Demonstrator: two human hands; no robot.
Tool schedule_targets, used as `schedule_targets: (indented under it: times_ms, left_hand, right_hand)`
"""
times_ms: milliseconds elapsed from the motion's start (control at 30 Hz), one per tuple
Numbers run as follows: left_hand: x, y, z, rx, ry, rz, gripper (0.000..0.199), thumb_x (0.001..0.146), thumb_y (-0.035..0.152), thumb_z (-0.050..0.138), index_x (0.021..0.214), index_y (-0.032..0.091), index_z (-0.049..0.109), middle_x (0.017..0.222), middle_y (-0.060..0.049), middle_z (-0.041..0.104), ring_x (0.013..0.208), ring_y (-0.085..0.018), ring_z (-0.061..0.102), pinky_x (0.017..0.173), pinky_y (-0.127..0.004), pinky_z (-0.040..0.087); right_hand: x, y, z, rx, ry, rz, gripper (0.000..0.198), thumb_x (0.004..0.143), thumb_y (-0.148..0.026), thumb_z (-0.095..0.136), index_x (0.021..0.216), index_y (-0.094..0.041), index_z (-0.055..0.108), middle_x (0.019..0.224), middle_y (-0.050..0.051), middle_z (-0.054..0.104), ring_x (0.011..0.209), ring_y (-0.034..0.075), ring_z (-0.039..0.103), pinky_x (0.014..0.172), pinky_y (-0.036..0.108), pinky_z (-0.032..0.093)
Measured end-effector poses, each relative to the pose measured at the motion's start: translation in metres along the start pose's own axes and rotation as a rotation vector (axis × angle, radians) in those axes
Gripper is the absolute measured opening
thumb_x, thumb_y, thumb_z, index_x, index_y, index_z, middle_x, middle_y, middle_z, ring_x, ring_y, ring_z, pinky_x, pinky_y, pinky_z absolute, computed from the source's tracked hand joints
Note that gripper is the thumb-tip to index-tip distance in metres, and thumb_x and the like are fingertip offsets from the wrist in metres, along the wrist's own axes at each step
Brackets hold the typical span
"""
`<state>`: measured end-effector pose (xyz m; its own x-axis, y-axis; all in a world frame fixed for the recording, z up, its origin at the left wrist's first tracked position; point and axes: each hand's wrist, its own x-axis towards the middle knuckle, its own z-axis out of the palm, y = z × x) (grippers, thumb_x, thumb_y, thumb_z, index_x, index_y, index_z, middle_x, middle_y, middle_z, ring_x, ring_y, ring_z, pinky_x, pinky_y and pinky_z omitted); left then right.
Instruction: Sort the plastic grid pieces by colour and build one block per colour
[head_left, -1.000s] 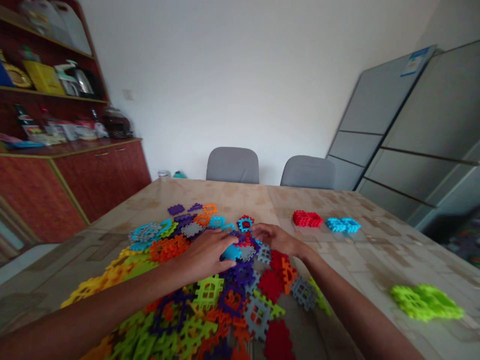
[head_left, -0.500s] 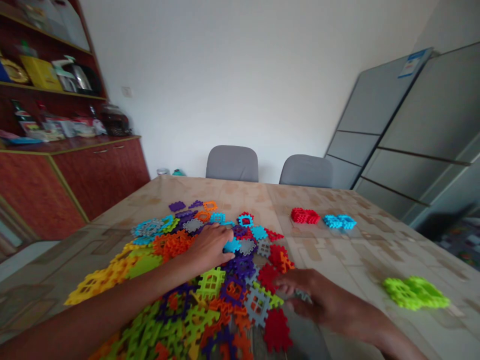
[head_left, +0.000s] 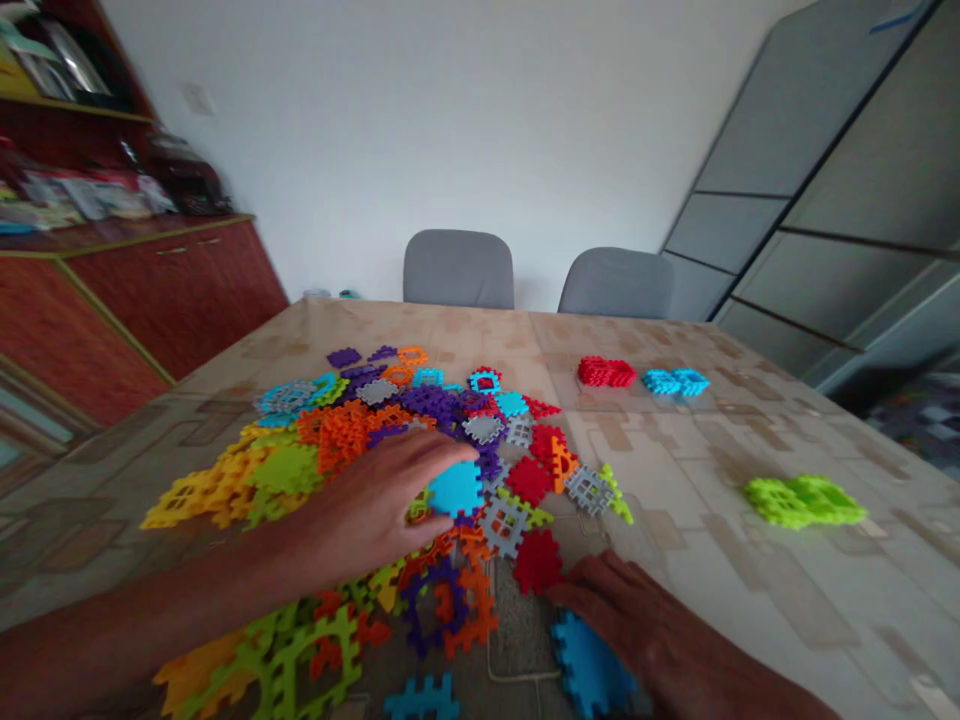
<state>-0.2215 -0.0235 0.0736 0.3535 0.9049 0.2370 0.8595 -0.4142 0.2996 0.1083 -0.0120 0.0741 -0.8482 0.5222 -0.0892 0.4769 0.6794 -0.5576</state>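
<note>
Between the thumb and fingers of my left hand (head_left: 397,495) is a light blue square interlocking tile (head_left: 455,490), lifted over a heap of toothed plastic tiles (head_left: 345,440). My right hand (head_left: 630,615) lies lower right, its fingers curled over the upper edge of a larger blue tile (head_left: 589,665) near the bottom of the view; its thumb is hidden. A red tile (head_left: 538,562) lies right at those fingertips. Grey window tiles (head_left: 504,525) and another red tile (head_left: 529,482) lie between the hands. Part of a blue toothed piece (head_left: 424,698) shows at the bottom edge.
Stacks of red tiles (head_left: 606,372), blue tiles (head_left: 676,382) and lime green tiles (head_left: 806,500) stand on the right of the patterned table (head_left: 712,620). Two grey chairs (head_left: 459,268) are at the far side. A red cabinet (head_left: 180,300) is at left.
The view has tilted down. My left hand has come nearer with the light blue tile. My right hand has left the red and grey tiles and moved down to the larger blue tile.
</note>
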Motion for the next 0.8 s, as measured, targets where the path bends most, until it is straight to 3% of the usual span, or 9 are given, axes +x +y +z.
schedule_targets:
  times_ms: [133,267,433,633,800]
  left_hand:
    - [-0.054,0.02,0.003,-0.04,-0.037,0.022,0.071,0.08,0.027,0.074,0.145,0.042,0.05,0.139,0.001,0.065,0.119,-0.027,0.065,0.103,-0.034,0.052]
    - [-0.074,0.024,0.009,-0.046,-0.015,0.007,0.075,0.082,0.029,0.073,0.149,0.045,0.044,0.14,0.003,0.065,0.118,-0.027,0.067,0.101,-0.032,0.053]
    - [-0.053,0.051,0.016,-0.146,-0.116,0.03,0.089,0.074,0.027,0.084,0.148,0.047,0.039,0.142,0.002,0.063,0.121,-0.028,0.064,0.103,-0.033,0.053]
    - [-0.005,0.097,0.043,-0.19,-0.25,0.118,0.086,0.072,0.041,0.092,0.144,0.039,0.044,0.13,-0.005,0.068,0.115,-0.031,0.064,0.099,-0.042,0.051]
    - [0.019,0.107,0.074,-0.22,-0.269,0.186,0.091,0.069,0.051,0.091,0.145,0.031,0.046,0.126,-0.01,0.068,0.112,-0.035,0.063,0.102,-0.05,0.048]
  right_hand:
    - [0.003,0.011,0.007,-0.028,-0.065,0.053,0.076,0.07,-0.025,0.086,0.142,-0.027,0.061,0.136,0.013,0.066,0.126,0.038,0.058,0.111,0.052,0.045]
    - [0.008,0.008,0.0,-0.017,-0.118,0.11,0.074,0.069,-0.023,0.086,0.139,-0.022,0.063,0.141,0.016,0.062,0.131,0.038,0.055,0.113,0.053,0.043]
    - [0.004,0.012,-0.007,0.009,-0.08,0.137,0.085,0.067,-0.035,0.09,0.144,-0.024,0.057,0.144,0.016,0.059,0.135,0.04,0.051,0.113,0.054,0.041]
    - [-0.002,0.045,-0.009,0.086,0.25,0.091,0.014,0.093,-0.029,0.063,0.104,-0.022,0.067,0.104,0.01,0.072,0.095,0.024,0.068,0.083,0.036,0.056]
    - [-0.001,0.054,-0.013,0.078,0.303,0.113,0.009,0.095,-0.024,0.056,0.094,-0.022,0.065,0.091,0.007,0.072,0.081,0.021,0.069,0.073,0.032,0.055]
